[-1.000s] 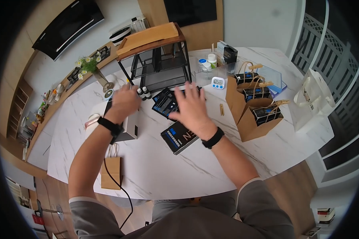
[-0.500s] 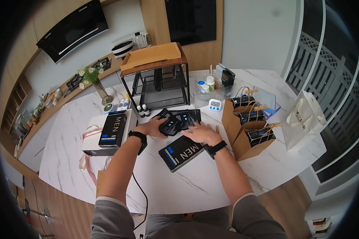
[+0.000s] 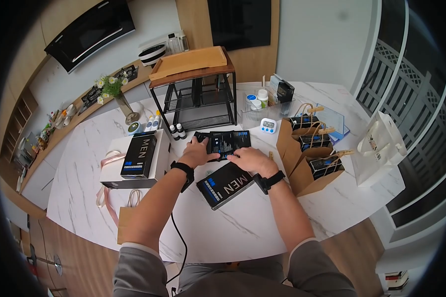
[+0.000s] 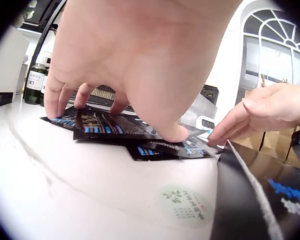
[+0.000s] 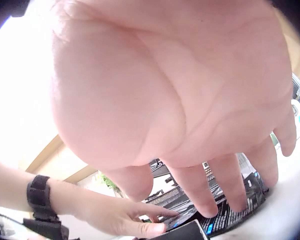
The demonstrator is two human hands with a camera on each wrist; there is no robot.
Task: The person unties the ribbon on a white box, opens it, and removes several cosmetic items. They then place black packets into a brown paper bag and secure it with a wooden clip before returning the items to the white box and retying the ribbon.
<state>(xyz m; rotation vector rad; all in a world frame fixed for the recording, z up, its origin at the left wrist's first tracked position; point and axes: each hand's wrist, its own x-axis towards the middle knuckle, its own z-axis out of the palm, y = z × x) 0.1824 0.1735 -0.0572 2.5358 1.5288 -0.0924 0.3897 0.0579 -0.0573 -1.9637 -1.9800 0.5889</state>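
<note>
Several flat black sachets with blue and white print lie overlapping on the marble-patterned table. My left hand rests on their left side, fingers spread; in the left wrist view its thumb touches the near sachets and the fingertips reach the far ones. On the right side of the pile, the extended fingers of my right hand touch the sachets. Just in front of both hands lies a black box marked MEN, flat and slanted.
Another MEN box sits on a white box at left. Small dark bottles and a metal rack stand behind the sachets. To the right are a timer, kraft bags holding black boxes, and a white bag.
Both hands were raised, the left over the white box; they came down onto the sachets. Since half a second ago, the fanned sachets have been drawn closer together.
</note>
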